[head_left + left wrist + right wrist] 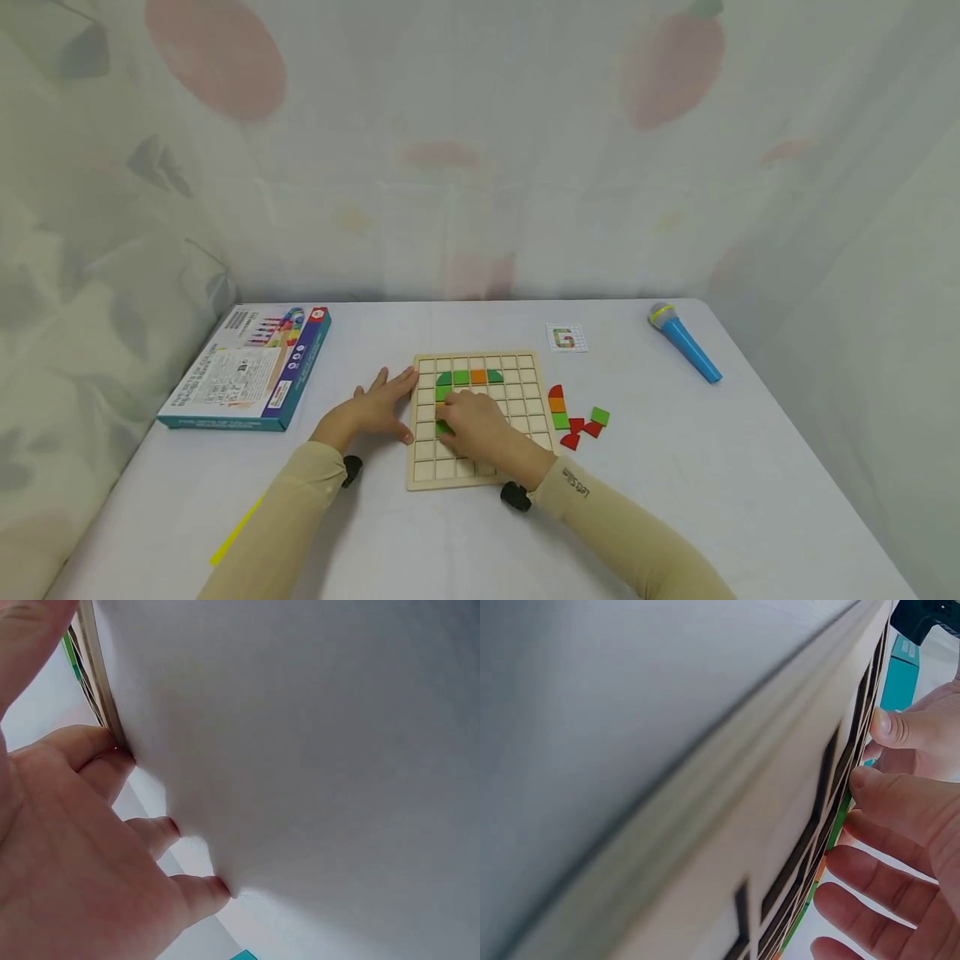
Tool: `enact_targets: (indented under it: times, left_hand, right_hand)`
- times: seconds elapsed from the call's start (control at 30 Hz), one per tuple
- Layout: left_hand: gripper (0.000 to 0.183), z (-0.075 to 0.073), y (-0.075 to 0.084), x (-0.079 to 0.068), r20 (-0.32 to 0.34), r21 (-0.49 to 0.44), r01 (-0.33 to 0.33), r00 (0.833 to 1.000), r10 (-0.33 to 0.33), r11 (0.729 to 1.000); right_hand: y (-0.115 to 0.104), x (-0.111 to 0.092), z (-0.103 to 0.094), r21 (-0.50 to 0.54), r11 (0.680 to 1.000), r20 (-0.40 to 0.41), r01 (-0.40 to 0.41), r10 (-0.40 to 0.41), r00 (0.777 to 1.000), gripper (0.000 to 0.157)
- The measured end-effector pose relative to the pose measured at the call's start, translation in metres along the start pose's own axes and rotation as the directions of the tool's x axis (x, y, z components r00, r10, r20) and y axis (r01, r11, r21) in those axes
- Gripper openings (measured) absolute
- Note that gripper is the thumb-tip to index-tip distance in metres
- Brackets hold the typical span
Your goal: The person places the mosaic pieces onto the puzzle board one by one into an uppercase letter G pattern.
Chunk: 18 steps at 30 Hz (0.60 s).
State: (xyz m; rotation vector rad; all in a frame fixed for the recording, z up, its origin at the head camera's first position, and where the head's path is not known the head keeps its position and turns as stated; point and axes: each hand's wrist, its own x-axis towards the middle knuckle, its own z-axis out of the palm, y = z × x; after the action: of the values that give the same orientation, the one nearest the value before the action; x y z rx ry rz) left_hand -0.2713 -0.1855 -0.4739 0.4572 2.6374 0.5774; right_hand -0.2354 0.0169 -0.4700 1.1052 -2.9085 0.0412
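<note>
A wooden grid board lies on the table. Beside its left edge my left hand rests with fingers spread, thumb and index finger touching the rim; the left wrist view shows fingertips on the cloth. Over the board's left half, my right hand presses thumb and fingers onto a column of tiles, with a green tile partly under it. Above sit a green square, an orange square and dark green rounded pieces. The right wrist view shows the thumb against a green tile; the palm hides neighbouring cells.
Right of the board lie loose red, orange and green tiles. A small pattern card is behind them. A blue toy microphone lies far right, a game box on the left. Something yellow shows beside the left sleeve.
</note>
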Motion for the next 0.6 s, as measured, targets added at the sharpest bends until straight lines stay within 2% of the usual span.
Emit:
enact_targets:
  times: [0.3,0.6]
  left_hand:
    - [0.112,0.001,-0.002,0.001,0.003,0.003,0.001,1.000,-0.001,1.000]
    - [0.112,0.001,-0.001,0.001,-0.007,0.002,0.010,1.000,-0.010,1.000]
  right_hand:
    - [0.002,0.000,-0.003,-0.005,1.000,0.002,-0.008,0.008,1.000,0.024]
    - [0.008,-0.003,-0.012,0.028,1.000,-0.048,-0.007,0.008,0.999,0.022]
